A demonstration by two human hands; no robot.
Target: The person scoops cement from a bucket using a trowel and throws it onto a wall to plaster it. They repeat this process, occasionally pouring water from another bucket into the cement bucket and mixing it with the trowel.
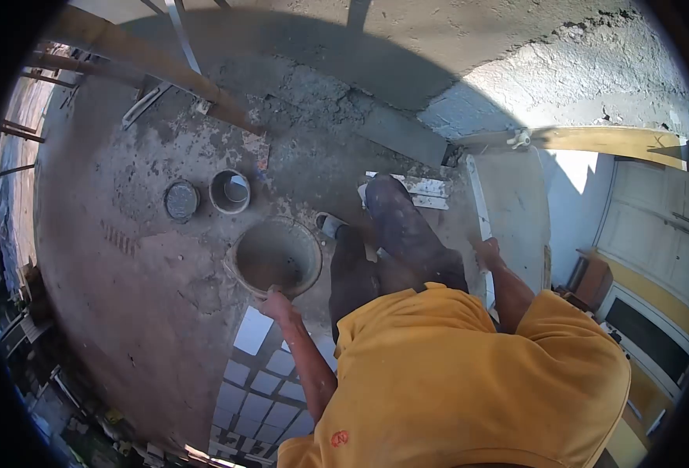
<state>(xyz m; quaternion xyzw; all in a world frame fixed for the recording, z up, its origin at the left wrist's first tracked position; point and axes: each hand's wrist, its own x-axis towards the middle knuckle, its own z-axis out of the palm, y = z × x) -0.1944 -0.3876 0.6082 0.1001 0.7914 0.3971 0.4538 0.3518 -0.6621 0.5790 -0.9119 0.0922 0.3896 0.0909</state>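
Note:
My left hand (277, 304) is at the near rim of a large round tub (312, 248), its fingers closed on the edge. Grey material lies in the bottom of the tub. On the right, my right hand (486, 253) is beside a long white-edged strip (479, 195) at the doorway; its fingers look curled, and whatever they hold is too small to make out. Beyond the tub stand a bucket (230, 192) with something light inside and a smaller bucket (181, 200) of grey material.
Wooden poles (149, 58) slant across the upper left. Fresh grey mortar (313, 97) lies along the wall base. White boards (426, 193) rest beyond my knee. Light tiles (252, 331) cover the floor below the tub. A wooden board (594, 140) spans the upper right, near a white door (649, 203).

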